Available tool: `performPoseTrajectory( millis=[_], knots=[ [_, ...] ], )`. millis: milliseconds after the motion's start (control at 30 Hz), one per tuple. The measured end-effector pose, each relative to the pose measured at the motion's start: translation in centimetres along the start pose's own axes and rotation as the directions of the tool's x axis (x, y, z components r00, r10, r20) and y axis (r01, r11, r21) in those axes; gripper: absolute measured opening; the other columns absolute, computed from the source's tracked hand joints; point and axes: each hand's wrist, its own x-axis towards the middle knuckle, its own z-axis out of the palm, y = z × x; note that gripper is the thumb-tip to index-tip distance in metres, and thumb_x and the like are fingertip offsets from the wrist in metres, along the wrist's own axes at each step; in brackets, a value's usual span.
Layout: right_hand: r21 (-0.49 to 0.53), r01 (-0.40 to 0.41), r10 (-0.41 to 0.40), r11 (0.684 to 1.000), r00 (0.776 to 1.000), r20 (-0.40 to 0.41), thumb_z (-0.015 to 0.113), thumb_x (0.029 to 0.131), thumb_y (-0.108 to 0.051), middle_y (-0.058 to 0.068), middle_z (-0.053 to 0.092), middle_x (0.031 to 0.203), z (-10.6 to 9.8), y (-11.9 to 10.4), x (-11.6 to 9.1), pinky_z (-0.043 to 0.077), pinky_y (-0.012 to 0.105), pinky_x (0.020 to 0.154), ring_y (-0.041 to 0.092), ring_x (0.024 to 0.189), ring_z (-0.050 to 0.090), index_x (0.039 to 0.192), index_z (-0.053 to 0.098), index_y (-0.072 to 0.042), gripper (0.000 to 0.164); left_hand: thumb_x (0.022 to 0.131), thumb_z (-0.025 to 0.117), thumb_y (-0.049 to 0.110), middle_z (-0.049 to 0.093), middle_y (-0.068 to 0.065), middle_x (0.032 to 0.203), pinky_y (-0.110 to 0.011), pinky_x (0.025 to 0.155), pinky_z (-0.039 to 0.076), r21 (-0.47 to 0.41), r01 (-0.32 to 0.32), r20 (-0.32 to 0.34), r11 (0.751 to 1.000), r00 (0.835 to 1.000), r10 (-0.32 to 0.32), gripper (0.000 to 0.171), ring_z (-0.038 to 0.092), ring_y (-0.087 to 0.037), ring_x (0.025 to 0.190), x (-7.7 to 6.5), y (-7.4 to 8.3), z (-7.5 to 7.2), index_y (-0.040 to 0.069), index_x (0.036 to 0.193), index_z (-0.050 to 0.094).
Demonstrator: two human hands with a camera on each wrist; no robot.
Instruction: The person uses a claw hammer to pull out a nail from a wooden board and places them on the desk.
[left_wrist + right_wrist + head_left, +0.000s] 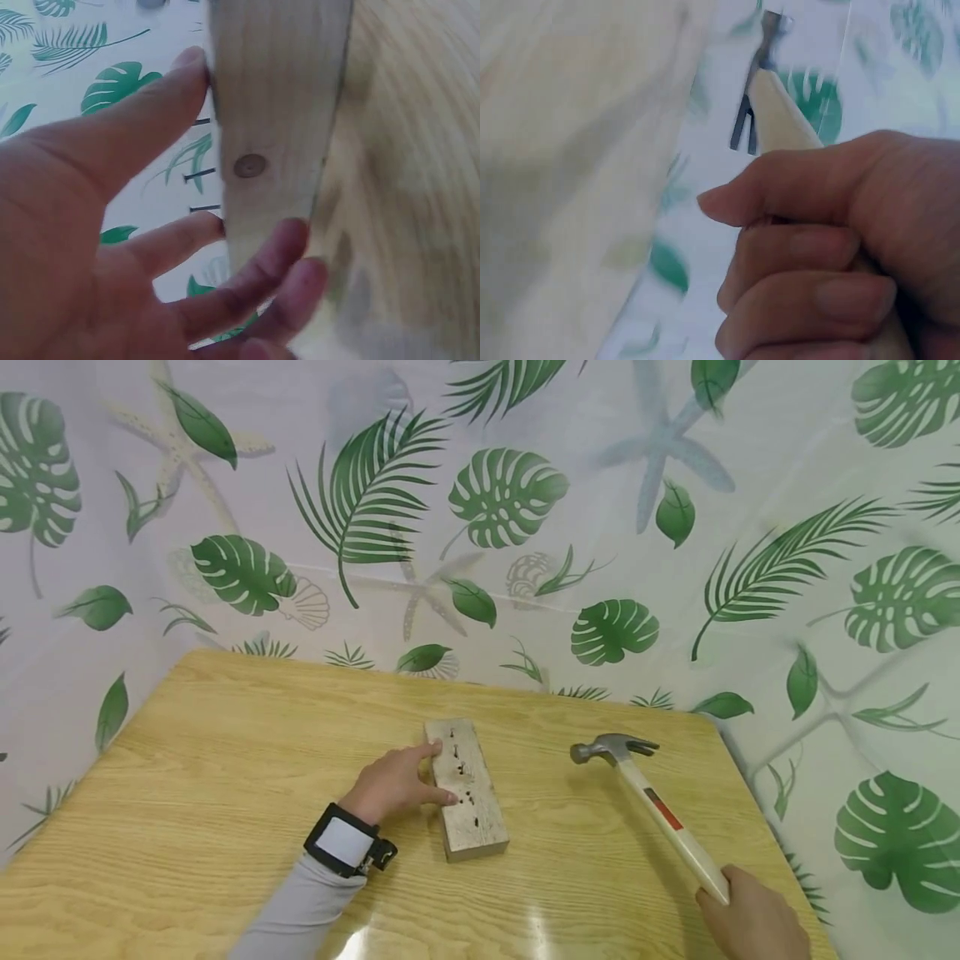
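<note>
A pale wooden block [470, 793] lies on the table, with several nails [456, 751] standing in its top and dark holes toward its near end. My left hand [397, 782] rests against the block's left side, thumb and index finger at the top edge. In the left wrist view, other fingertips [296, 232] touch the block's side face, which has a round knot. My right hand [753, 917] grips a claw hammer [667, 818] low on its cream handle. The hammer's metal head is raised above the table, to the right of the block, claw pointing right.
The wood-grain table [247, 760] ends at a back edge and a right edge. Behind it and on both sides hangs a white sheet [525, 585] printed with green leaves. A wrist strap with a small device [348, 841] sits on the left wrist.
</note>
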Motion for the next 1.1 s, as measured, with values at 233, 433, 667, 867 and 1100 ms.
performPoseTrajectory(
  millis=[233,433,667,867,1100],
  knots=[
    [-0.030,0.228,-0.230,0.973,0.965,-0.124,0.063,0.090,-0.014,0.003,0.047,0.060,-0.5,-8.8,0.3,0.034,0.032,0.043,0.018,0.048,0.043,0.083,0.059,-0.006,0.012,0.090,0.076,0.047,0.057,-0.009,0.106,-0.037,0.073,0.047,0.163,-0.187,-0.252,0.969,0.942,0.224,0.073,0.052,-0.024,0.094,0.0,1.2,-1.5,0.012,0.149,0.052],
    [-0.097,0.338,-0.350,0.936,0.920,-0.176,0.069,0.087,-0.008,0.003,0.048,0.059,-0.3,-14.5,0.5,0.033,0.030,0.043,0.017,0.048,0.042,0.086,0.065,-0.003,0.006,0.087,0.073,0.056,0.050,-0.011,0.142,-0.054,0.105,0.038,0.407,-0.472,-0.300,0.782,0.740,0.602,0.074,0.041,-0.034,0.136,-0.8,3.7,-0.3,0.019,0.147,0.053],
    [-0.113,0.424,-0.438,0.898,0.884,-0.166,0.072,0.088,-0.012,0.000,0.050,0.058,0.1,-18.9,0.1,0.032,0.029,0.043,0.015,0.047,0.043,0.085,0.067,-0.007,0.008,0.088,0.070,0.058,0.051,-0.003,0.150,-0.059,0.119,0.025,0.491,-0.551,-0.151,0.675,0.710,0.688,0.076,0.038,-0.030,0.146,-1.0,4.4,2.2,0.023,0.151,0.048],
    [-0.130,0.470,-0.485,0.873,0.864,-0.135,0.082,0.084,-0.019,0.000,0.052,0.061,0.7,-20.6,-0.2,0.034,0.029,0.046,0.015,0.049,0.045,0.088,0.069,-0.008,0.017,0.089,0.072,0.043,0.062,0.001,0.124,-0.055,0.120,0.026,0.497,-0.520,-0.162,0.695,0.731,0.663,0.054,0.051,-0.024,0.128,-0.2,3.2,2.1,0.019,0.136,0.061],
    [-0.125,0.493,-0.506,0.861,0.856,-0.105,0.088,0.080,-0.025,-0.001,0.052,0.062,1.0,-21.8,-0.6,0.034,0.029,0.047,0.015,0.050,0.045,0.089,0.067,-0.011,0.027,0.088,0.069,0.041,0.058,0.006,0.095,-0.044,0.101,0.041,0.542,-0.468,-0.173,0.698,0.750,0.638,0.028,0.055,-0.017,0.096,0.1,2.7,1.9,0.019,0.104,0.062]
  ],
)
